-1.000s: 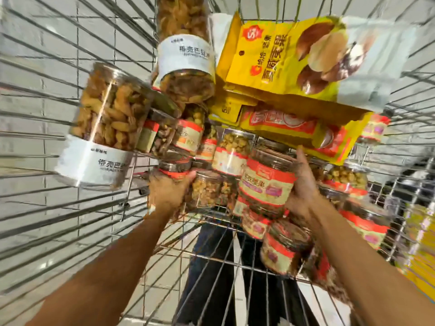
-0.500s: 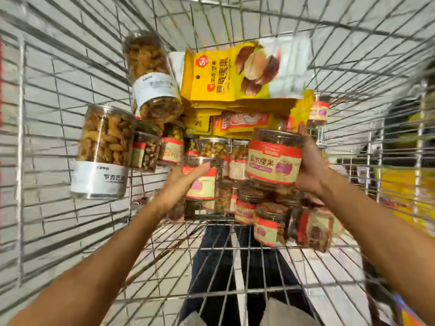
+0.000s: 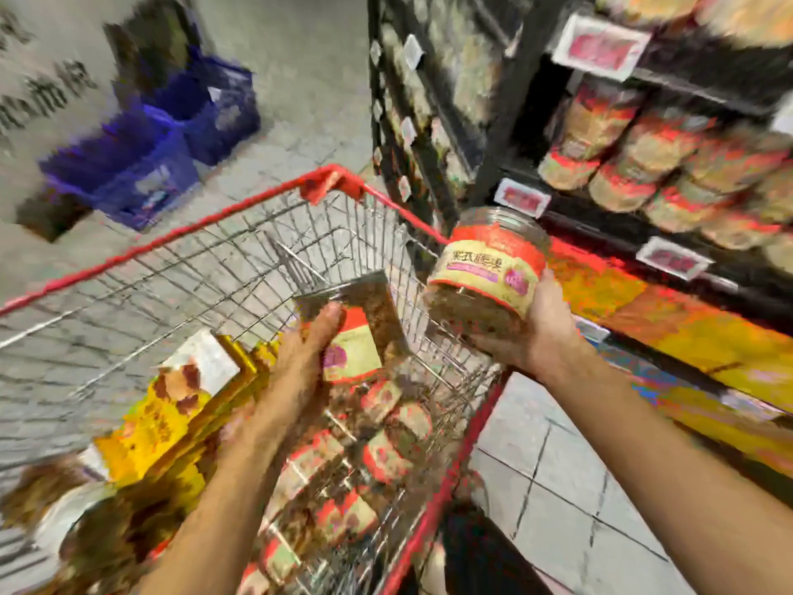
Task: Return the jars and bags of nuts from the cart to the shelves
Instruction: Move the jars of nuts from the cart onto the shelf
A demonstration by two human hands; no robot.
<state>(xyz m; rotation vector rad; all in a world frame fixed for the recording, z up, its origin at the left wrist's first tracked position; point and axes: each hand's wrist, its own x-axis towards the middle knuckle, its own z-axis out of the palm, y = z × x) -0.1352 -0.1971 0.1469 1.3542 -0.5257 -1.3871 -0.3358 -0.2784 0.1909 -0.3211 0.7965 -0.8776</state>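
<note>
- Red-and-cream labelled jar of nuts [image 3: 485,272]: held in the right hand [image 3: 543,328], tilted, with its clear lid uppermost. It sits above the right edge of the cart [image 3: 206,234], between the cart and the shelves [image 3: 618,234].
- Right hand: fingers curled around the lower side and base of this jar, gripping it firmly.
- Second jar [image 3: 369,315], same label type: held in the left hand [image 3: 300,367] above the cart interior, tilted, near the right edge of the cart.
- Left hand: thumb and fingers wrapped around the labelled side of the second jar.
- Cart: wire basket with a red rim. Further red-labelled jars [image 3: 382,457] lie in a loose pile along its right side, below the left hand.
- Yellow bags [image 3: 167,423]: stacked against the left side of the cart.
- Larger jars with white labels [image 3: 81,526]: at the near left corner of the cart; heavily blurred.
- Shelves: black, to the right of the cart, with rows of similar red-labelled shelf jars [image 3: 669,165] and red-and-white price tags [image 3: 521,198] on the shelf edges.
- Blue crates [image 3: 146,165]: on the floor [image 3: 558,487] beyond the far left corner of the cart, well apart from it.
</note>
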